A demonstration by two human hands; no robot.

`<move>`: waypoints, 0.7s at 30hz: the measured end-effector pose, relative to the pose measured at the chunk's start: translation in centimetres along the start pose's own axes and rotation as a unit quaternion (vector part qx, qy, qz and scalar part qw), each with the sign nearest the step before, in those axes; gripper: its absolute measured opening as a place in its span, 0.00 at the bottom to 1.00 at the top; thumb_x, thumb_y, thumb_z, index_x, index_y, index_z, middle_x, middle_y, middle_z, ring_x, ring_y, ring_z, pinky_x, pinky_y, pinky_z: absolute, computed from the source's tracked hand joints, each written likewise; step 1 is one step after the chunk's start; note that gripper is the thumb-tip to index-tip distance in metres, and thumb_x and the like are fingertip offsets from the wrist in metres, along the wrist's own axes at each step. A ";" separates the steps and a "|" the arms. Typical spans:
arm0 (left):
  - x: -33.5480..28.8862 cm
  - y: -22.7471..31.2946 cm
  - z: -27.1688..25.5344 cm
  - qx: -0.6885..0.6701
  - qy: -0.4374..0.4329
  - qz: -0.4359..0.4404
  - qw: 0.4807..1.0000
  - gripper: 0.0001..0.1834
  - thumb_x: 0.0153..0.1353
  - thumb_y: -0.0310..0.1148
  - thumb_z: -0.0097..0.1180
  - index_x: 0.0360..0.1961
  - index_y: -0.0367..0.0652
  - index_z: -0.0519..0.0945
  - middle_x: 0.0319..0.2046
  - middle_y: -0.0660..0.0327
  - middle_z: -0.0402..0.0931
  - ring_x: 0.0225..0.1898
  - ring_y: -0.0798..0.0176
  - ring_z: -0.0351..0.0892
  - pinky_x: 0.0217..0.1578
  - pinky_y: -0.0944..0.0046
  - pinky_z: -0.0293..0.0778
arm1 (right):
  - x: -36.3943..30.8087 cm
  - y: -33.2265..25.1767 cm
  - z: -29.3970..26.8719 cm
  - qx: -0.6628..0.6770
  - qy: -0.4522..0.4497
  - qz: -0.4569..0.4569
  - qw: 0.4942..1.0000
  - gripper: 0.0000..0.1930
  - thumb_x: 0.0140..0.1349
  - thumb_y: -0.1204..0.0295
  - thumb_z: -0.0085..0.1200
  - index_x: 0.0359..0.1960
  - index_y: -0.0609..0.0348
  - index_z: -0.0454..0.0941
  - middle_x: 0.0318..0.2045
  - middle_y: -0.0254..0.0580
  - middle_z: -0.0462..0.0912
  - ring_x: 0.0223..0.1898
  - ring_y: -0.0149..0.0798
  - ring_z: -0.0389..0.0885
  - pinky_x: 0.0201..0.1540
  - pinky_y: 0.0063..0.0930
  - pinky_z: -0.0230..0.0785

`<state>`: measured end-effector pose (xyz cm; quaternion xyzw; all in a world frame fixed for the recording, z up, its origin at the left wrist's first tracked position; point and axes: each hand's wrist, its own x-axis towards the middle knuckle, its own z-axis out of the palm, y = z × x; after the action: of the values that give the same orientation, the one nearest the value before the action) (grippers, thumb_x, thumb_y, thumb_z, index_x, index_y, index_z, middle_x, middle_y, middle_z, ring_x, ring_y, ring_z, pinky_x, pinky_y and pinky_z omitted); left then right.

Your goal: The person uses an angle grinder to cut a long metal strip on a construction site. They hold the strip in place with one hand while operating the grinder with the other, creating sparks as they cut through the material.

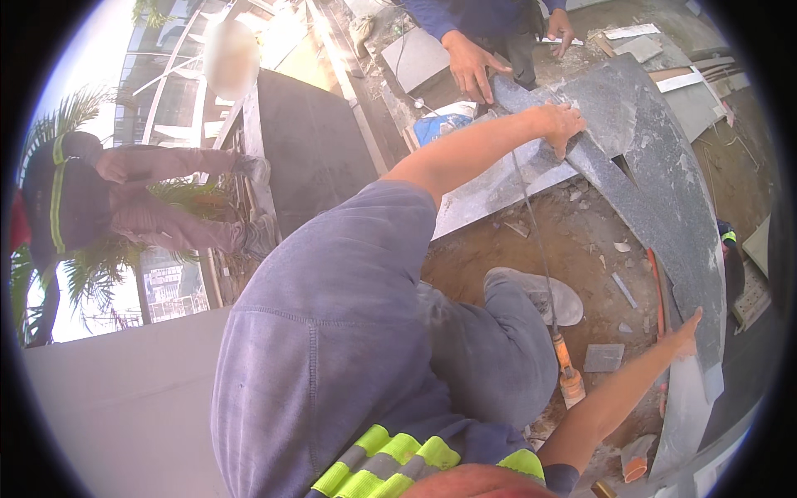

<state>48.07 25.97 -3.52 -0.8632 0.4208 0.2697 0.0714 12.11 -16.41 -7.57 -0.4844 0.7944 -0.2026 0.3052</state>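
Note:
A long grey stone strip [635, 212] runs slantwise across the right half of the head view, overlapping a wider, dusty grey stone slab [664, 141]. My left hand [563, 129] grips the strip near its far end, thumb along the near edge. Much closer to me, my right hand [682, 334] has its fingers round the slab's edge; some fingertips are hidden. A co-worker's hand [475, 66] touches the strip's far tip, and that person's other hand [560, 31] hangs free. An orange corded power tool [568, 369] lies between my knee and right forearm.
Stone chips and a small grey offcut [603, 358] litter the dirt. A cable [531, 216] crosses the ground to the tool. A blue and white bag [442, 124] lies beyond my left arm. Another person [124, 187] stands at left beside a large dark panel [311, 145].

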 end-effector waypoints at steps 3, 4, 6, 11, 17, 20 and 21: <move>1.8 1.8 -3.7 0.051 0.006 0.047 0.998 0.54 0.49 0.48 0.82 0.74 0.43 0.69 0.68 0.51 0.72 0.73 0.43 0.68 0.70 0.32 0.71 | 9.5 -0.9 2.1 -0.105 0.013 -0.002 0.994 0.81 0.37 0.20 0.73 0.74 0.85 0.52 0.74 0.77 0.61 0.72 0.68 0.65 0.65 0.61 0.71; 3.1 1.7 -3.9 0.022 0.028 0.072 0.997 0.54 0.47 0.45 0.83 0.73 0.42 0.68 0.68 0.51 0.72 0.72 0.43 0.69 0.70 0.38 0.72 | 12.6 -2.0 2.4 -0.117 0.050 -0.012 0.992 0.88 0.37 0.17 0.69 0.80 0.85 0.44 0.77 0.79 0.57 0.80 0.72 0.56 0.76 0.65 0.63; 2.3 -1.6 -1.2 0.008 0.064 0.079 0.995 0.54 0.44 0.41 0.84 0.72 0.42 0.69 0.65 0.49 0.73 0.70 0.40 0.71 0.69 0.41 0.73 | 8.2 -3.5 4.4 -0.112 -0.003 0.018 0.994 0.87 0.35 0.20 0.74 0.83 0.75 0.43 0.81 0.81 0.44 0.79 0.75 0.56 0.78 0.64 0.59; 4.7 -1.3 -0.8 -0.062 0.093 0.131 0.985 0.48 0.42 0.37 0.82 0.67 0.44 0.74 0.62 0.48 0.76 0.69 0.39 0.72 0.66 0.34 0.70 | 5.8 -4.8 2.5 -0.073 0.017 0.018 0.997 0.84 0.40 0.30 0.80 0.85 0.69 0.38 0.81 0.78 0.46 0.82 0.70 0.54 0.78 0.58 0.60; 3.0 0.2 -0.6 -0.102 0.113 0.136 0.979 0.45 0.39 0.31 0.79 0.64 0.38 0.77 0.60 0.46 0.77 0.65 0.39 0.76 0.66 0.46 0.73 | -1.1 -8.6 -2.2 -0.055 0.029 0.067 0.996 0.42 0.74 0.64 0.63 0.81 0.72 0.55 0.73 0.60 0.69 0.74 0.57 0.71 0.74 0.50 0.67; 2.7 1.7 -0.7 0.017 0.135 0.115 0.984 0.41 0.41 0.34 0.76 0.60 0.38 0.77 0.56 0.47 0.75 0.61 0.38 0.76 0.58 0.42 0.76 | 2.5 -5.5 -2.3 0.040 -0.015 0.093 0.995 0.76 0.46 0.46 0.80 0.85 0.70 0.36 0.80 0.83 0.45 0.80 0.69 0.58 0.76 0.58 0.66; 2.0 1.0 -0.6 0.037 0.151 0.098 0.983 0.39 0.40 0.34 0.76 0.57 0.37 0.78 0.54 0.48 0.74 0.60 0.38 0.77 0.57 0.41 0.77 | 2.2 -4.9 -2.2 0.082 -0.029 0.082 0.993 0.75 0.46 0.49 0.79 0.85 0.71 0.36 0.80 0.82 0.45 0.80 0.69 0.58 0.77 0.56 0.66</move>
<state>48.53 23.70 -3.92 -0.8451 0.5194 0.1258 0.0121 13.03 -20.49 -3.62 -0.3963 0.8031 -0.2272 0.3826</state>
